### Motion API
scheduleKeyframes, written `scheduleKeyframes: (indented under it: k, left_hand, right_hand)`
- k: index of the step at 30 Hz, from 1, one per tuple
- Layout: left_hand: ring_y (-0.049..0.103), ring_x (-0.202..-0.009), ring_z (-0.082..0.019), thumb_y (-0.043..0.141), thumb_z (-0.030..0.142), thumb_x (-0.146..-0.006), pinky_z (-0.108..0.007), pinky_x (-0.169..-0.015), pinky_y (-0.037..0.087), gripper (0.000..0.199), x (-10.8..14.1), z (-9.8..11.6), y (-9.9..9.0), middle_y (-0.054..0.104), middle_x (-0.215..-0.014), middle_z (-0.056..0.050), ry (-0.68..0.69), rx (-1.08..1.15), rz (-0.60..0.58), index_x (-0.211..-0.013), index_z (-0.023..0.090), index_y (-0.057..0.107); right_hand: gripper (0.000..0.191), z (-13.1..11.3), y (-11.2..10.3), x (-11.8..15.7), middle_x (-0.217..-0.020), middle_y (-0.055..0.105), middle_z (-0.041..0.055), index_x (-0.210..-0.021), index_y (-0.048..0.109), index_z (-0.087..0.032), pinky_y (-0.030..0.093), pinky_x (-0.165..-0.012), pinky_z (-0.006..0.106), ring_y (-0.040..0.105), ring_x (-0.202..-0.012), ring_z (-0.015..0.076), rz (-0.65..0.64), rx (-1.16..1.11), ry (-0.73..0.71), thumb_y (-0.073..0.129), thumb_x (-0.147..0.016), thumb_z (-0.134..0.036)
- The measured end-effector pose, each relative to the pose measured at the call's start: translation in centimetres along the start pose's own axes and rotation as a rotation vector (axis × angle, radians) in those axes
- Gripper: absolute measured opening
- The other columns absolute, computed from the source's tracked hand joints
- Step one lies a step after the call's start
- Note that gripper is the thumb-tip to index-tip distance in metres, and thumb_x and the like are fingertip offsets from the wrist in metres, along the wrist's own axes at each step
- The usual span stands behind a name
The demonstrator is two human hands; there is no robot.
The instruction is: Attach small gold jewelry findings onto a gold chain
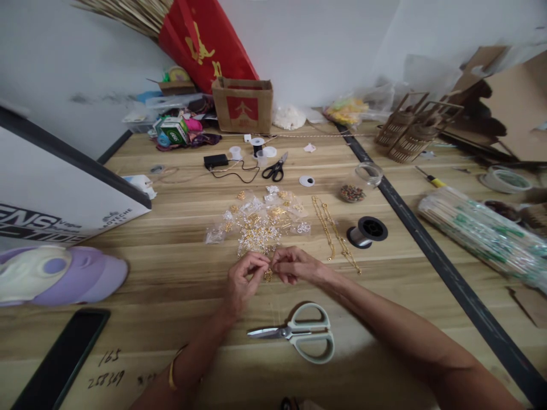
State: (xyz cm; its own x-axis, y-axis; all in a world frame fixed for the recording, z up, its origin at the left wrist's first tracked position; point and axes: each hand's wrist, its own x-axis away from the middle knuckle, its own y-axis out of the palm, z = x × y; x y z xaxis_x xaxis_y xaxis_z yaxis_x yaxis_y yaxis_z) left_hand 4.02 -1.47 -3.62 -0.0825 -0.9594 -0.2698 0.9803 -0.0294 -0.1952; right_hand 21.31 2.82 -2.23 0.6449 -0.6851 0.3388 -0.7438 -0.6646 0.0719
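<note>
My left hand (pixel 244 280) and my right hand (pixel 296 265) meet just in front of the loose beads, thumb and fingers of each pinched together. What lies in the fingertips is too small to make out. A small cluster of gold beads (pixel 268 275) shows between the hands, and a faint thin line trails below it. Beyond them spreads a heap of clear and gold beads (pixel 258 234) with small plastic bags. Scissors with pale green handles (pixel 311 333) lie on the table nearer to me, blades pointing left.
Gold chains (pixel 331 228) and a wire spool (pixel 368 232) lie to the right, with a bead jar (pixel 361 185) behind. Black scissors (pixel 276 169) rest farther back. At left are a phone (pixel 62 359) and a purple-white object (pixel 92 273). Wrapped sticks (pixel 478 233) lie far right.
</note>
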Motion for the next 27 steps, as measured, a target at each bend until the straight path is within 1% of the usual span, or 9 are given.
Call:
scheduleKeyframes:
  k: [7,11,16,20,23,25,27]
  left_hand:
    - [0.062,-0.082,-0.017,0.059,0.019,-0.081,-0.025,-0.067,0.051,0.008,0.19,-0.14,-0.08,0.066,-0.084,-0.006,-0.079,0.049,-0.011,-0.073,0.016,0.059]
    - [0.061,-0.077,-0.015,0.058,0.022,-0.082,-0.025,-0.065,0.051,0.009,0.24,-0.22,-0.14,0.063,-0.085,-0.005,-0.126,0.126,-0.030,-0.076,0.016,0.057]
    - [0.059,-0.072,-0.014,0.061,0.025,-0.080,-0.025,-0.066,0.049,0.012,0.09,-0.14,-0.25,0.061,-0.078,-0.003,-0.196,0.146,-0.055,-0.075,0.015,0.057]
    - [0.059,-0.068,-0.014,0.061,0.026,-0.080,-0.025,-0.065,0.047,0.013,-0.17,-0.15,-0.39,0.062,-0.072,-0.002,-0.250,0.137,-0.075,-0.075,0.015,0.057]
    - [0.058,-0.064,-0.013,0.063,0.024,-0.077,-0.023,-0.062,0.046,0.010,-0.37,-0.24,-0.53,0.061,-0.067,-0.001,-0.281,0.111,-0.087,-0.073,0.015,0.060]
    - [0.058,-0.063,-0.013,0.065,0.022,-0.074,-0.023,-0.061,0.046,0.008,-0.45,-0.32,-0.60,0.062,-0.066,-0.001,-0.275,0.084,-0.097,-0.071,0.015,0.063]
    - [0.058,-0.063,-0.013,0.066,0.019,-0.073,-0.022,-0.060,0.045,0.005,-0.47,-0.43,-0.61,0.063,-0.065,-0.002,-0.234,0.052,-0.112,-0.070,0.015,0.065]
  right_hand:
    - [0.006,0.11,-0.21,0.01,-0.047,0.055,-0.0063,-0.074,0.053,-0.015,0.037,-0.037,0.015,0.047,-0.036,0.0056,0.011,0.046,-0.014,0.054,-0.074,-0.021]
    - [0.006,0.20,-0.44,0.00,-0.047,0.055,-0.0059,-0.072,0.050,-0.016,0.035,-0.036,0.015,0.047,-0.036,0.0058,0.029,0.068,-0.026,0.053,-0.075,-0.019]
    - [0.005,0.55,-0.66,0.04,-0.049,0.055,-0.0056,-0.074,0.049,-0.016,0.036,-0.037,0.016,0.046,-0.036,0.0059,0.049,0.112,-0.069,0.051,-0.077,-0.019]
    - [0.005,0.30,-0.53,0.44,-0.050,0.053,-0.0056,-0.078,0.050,-0.016,0.034,-0.039,0.016,0.044,-0.038,0.0059,0.098,0.206,-0.126,0.050,-0.081,-0.020]
    - [0.005,-0.03,-0.43,0.66,-0.050,0.051,-0.0058,-0.079,0.053,-0.015,0.032,-0.042,0.016,0.042,-0.041,0.0061,0.139,0.318,-0.164,0.050,-0.081,-0.020]
    - [0.006,-0.23,-0.44,0.73,-0.050,0.050,-0.0059,-0.080,0.055,-0.015,0.030,-0.045,0.017,0.041,-0.044,0.0063,0.159,0.405,-0.185,0.051,-0.081,-0.020]
    - [0.008,-0.43,-0.46,0.82,-0.050,0.049,-0.0057,-0.080,0.058,-0.015,0.028,-0.047,0.018,0.040,-0.046,0.0069,0.183,0.492,-0.209,0.052,-0.082,-0.020]
